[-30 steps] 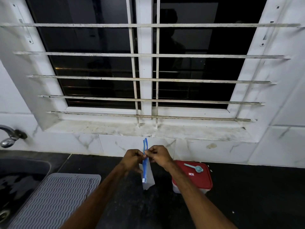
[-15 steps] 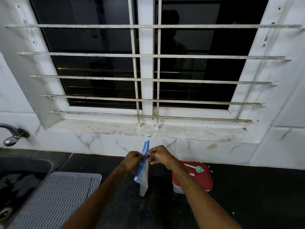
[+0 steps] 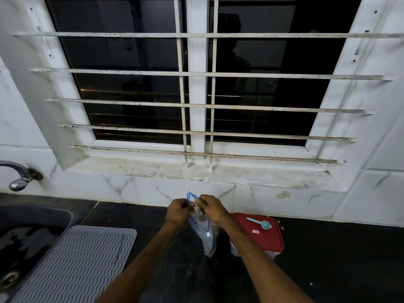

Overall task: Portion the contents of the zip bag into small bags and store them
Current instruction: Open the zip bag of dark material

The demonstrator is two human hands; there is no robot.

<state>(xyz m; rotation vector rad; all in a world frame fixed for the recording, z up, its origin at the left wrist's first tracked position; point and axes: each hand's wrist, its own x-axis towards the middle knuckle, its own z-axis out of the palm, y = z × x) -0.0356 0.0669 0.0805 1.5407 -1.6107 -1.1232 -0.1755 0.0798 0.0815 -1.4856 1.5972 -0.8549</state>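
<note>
Both hands meet over the dark counter [image 3: 328, 270], and the small zip bag [image 3: 206, 235] hangs between them. The left hand [image 3: 178, 212] is closed in a pinch on the bag's near lip; the right hand [image 3: 211, 208] is closed the same way on the far lip, so the 2 grips sit just apart, with the blue zip strip [image 3: 192, 196] looped up above the knuckles. Neither hand is nearer than the other: each already has its side of the mouth.

The relation that matters is the bag's long axis. It runs downward from the fingers, slightly toward the person, with the clear body dangling free below both hands and its bottom corner near the counter, though I cannot tell whether it touches. The mouth therefore faces up, right at the fingertips. Whether the seal is parted or pressed shut is too blurred to say, and the bag looks limp, with no contents I can make out.

Just beyond the right wrist, to its outer side, stands a container with a red lid [image 3: 260, 235], and a light blue scoop [image 3: 261, 224] lies on top of it. My guess is that the next move works along the zip line, sideways between the 2 pinches.
</note>
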